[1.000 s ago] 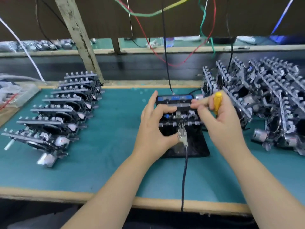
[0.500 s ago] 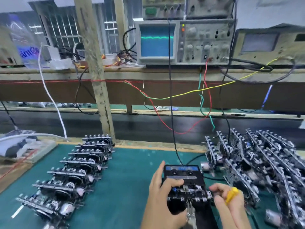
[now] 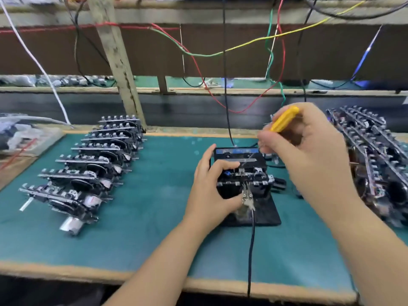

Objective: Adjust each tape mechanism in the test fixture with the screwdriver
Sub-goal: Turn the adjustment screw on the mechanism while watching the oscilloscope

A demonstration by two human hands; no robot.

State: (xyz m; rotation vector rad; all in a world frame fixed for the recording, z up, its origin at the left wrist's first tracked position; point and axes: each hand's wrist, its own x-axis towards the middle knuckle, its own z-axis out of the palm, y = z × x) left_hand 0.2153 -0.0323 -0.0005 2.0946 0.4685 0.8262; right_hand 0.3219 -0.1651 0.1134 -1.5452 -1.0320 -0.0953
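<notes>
You have two hands at work: your left hand [image 3: 209,191] and your right hand [image 3: 309,155]. Between them sit one test fixture [image 3: 249,195] and one tape mechanism [image 3: 245,180] mounted in it. One yellow screwdriver [image 3: 283,120] lies in your right fingers. Left of your left fingers stands one row of eight mechanisms [image 3: 88,171]; the pile [image 3: 375,160] right of your right fingers cannot be counted.

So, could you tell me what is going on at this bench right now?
A person is adjusting a tape mechanism seated in the black test fixture on the green mat. The left hand grips the mechanism to steady it, while the right hand holds a yellow-handled screwdriver angled down toward it. A row of mechanisms stands to the left, and a pile of mechanisms lies to the right.
</notes>
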